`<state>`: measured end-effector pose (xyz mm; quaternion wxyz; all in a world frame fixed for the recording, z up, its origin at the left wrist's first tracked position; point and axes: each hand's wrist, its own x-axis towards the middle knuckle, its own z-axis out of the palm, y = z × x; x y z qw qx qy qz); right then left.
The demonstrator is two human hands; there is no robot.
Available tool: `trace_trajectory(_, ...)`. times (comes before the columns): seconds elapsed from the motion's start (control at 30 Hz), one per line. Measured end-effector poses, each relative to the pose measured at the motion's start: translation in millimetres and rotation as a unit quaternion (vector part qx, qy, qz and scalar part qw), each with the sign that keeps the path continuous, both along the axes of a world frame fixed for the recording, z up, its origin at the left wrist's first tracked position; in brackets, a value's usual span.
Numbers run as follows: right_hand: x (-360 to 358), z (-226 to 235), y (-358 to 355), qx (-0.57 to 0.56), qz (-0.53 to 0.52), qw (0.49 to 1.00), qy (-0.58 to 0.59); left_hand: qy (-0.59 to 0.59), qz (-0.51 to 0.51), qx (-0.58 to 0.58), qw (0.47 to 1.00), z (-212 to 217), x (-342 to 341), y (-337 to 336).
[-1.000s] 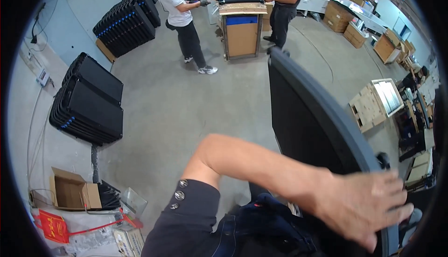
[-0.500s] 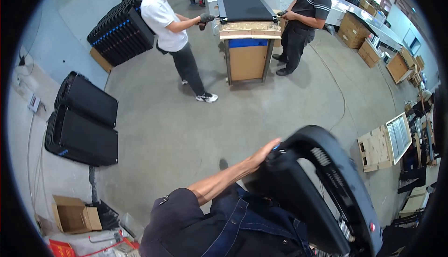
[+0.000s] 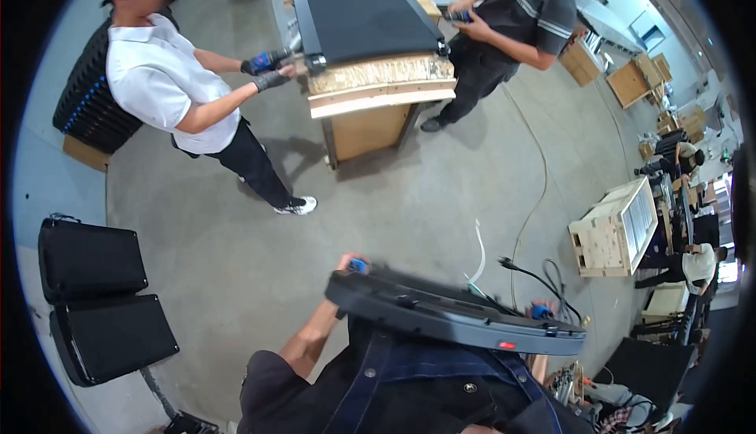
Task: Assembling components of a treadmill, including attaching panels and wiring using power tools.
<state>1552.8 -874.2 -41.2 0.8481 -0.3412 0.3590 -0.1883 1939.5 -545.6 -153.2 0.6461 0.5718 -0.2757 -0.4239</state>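
Observation:
Across the front of my body I hold a dark grey flat treadmill (image 3: 449,316), its long curved end toward me, with a small red switch near its right side. My left hand (image 3: 351,261) is closed round its left corner beside a blue part. At the right corner, by another blue part, my right hand (image 3: 561,308) grips it, partly hidden and blurred. A black power cord (image 3: 543,283) with a plug hangs out beyond the right end. The treadmill's far side is hidden from view.
Ahead, a black-belted treadmill (image 3: 358,12) lies on a wooden-topped bench (image 3: 382,87). A person in white (image 3: 165,79) with a power tool stands left of it, another in dark clothes (image 3: 520,16) right. Black units (image 3: 94,265) lean at the left wall; a wooden crate (image 3: 614,229) stands right.
The treadmill has swung from a steep tilt on my right to nearly level across my body. My right hand has come into view. The bench and both people appear nearer.

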Motion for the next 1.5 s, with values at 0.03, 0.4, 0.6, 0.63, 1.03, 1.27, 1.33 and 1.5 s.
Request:
trace_trajectory(0.03, 1, -7, -12, 0.008, -0.006, 1.0, 0.017, 0.033, 0.002, 0.016, 0.999, 19, 22, -15)
trace_trajectory(0.4, 162, -100, -229, 0.037, 0.086, 0.995, -0.02, 0.267, 0.231, -0.006, 0.935, -19, 135, -129)
trace_trajectory(0.6, 271, -157, -344, -0.001, 0.044, 0.998, 0.042, 0.337, 0.343, -0.098, 0.871, -14, 171, -221)
trace_trajectory(0.63, 318, -145, -336, 0.02, 0.047, 0.996, 0.067, 0.255, 0.369, -0.091, 0.889, -25, 186, -198)
trace_trajectory(1.03, 232, -170, -212, -0.129, 0.009, 0.939, 0.319, 0.146, 0.357, 0.059, 0.921, -104, 307, -220)
trace_trajectory(1.27, 5, -241, 184, 0.113, -0.18, 0.847, 0.488, 0.265, 0.147, 0.391, 0.869, -226, 237, -149)
trace_trajectory(1.33, -16, -240, 309, 0.181, -0.178, 0.798, 0.547, 0.27, -0.094, 0.429, 0.857, -235, 189, -105)
trace_trajectory(1.5, -3, -207, 484, 0.266, -0.243, 0.804, 0.474, -0.274, -0.531, 0.344, 0.724, -222, 67, -2)
